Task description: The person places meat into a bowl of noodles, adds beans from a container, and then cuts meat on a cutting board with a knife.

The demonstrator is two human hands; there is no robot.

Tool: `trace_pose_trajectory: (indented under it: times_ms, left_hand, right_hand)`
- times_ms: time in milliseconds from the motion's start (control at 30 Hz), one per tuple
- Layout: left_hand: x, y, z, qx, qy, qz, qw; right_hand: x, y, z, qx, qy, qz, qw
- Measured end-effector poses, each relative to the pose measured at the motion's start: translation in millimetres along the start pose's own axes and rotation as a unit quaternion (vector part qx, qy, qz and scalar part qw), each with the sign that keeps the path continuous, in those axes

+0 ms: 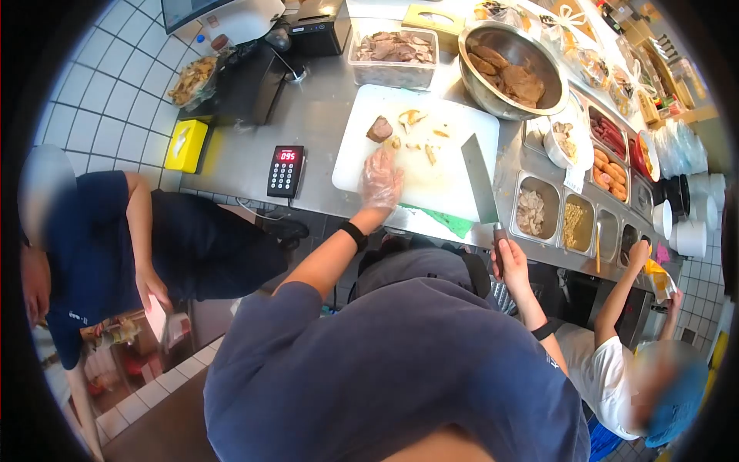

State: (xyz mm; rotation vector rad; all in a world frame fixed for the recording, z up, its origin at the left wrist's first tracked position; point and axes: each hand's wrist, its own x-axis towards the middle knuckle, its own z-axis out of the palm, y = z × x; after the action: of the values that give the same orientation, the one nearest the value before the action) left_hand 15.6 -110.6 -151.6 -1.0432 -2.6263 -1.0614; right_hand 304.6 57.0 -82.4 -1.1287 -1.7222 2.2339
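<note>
My left hand, in a clear plastic glove, is over the near left part of the white cutting board. Its fingers point away from me, stretched out, with nothing visibly held. Just beyond the fingertips lies a chunk of cooked meat. Small brownish scraps are scattered to its right. My bare right hand is wrapped round the dark handle of a cleaver. The broad blade reaches over the board's right edge. A green cloth shows under the board's near edge.
Beyond the board stand a plastic tub of sliced meat and a steel bowl of large meat pieces. Steel food pans line the right side. A keypad is at left. One person stands left; another, at right, handles a yellow packet.
</note>
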Motion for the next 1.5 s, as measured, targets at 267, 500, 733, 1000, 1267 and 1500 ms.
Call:
trace_pose_trajectory:
  times_ms: [267, 500, 733, 1000, 1267, 1500]
  left_hand:
    - [32.7, 8.5, 29.9, -0.089, 0.033, 0.053, 0.994]
    - [43.1, 34.3, 35.2, 0.048, -0.103, 0.176, 0.978]
    - [73.1, 21.2, 30.7, 0.103, -0.133, 0.272, 0.948]
    - [64.1, 60.8, 33.3, 0.021, -0.163, 0.188, 0.968]
    - [18.1, 83.0, 65.6, -0.107, -0.056, 0.085, 0.989]
    - [4.6, 81.8, 33.8, -0.103, 0.023, -0.015, 0.994]
  right_hand:
    - [-2.4, 10.7, 27.4, -0.006, 0.070, -0.009, 0.997]
    - [-6.3, 3.4, 33.0, -0.007, 0.078, 0.022, 0.997]
    - [-7.7, 1.5, 34.9, 0.010, 0.079, 0.058, 0.995]
    - [6.0, -9.4, 1.2, -0.001, -0.002, 0.054, 0.999]
    - [37.1, -27.1, -17.8, -0.205, 0.036, -0.104, 0.972]
    - [48.6, -47.7, -6.9, -0.230, -0.027, -0.135, 0.963]
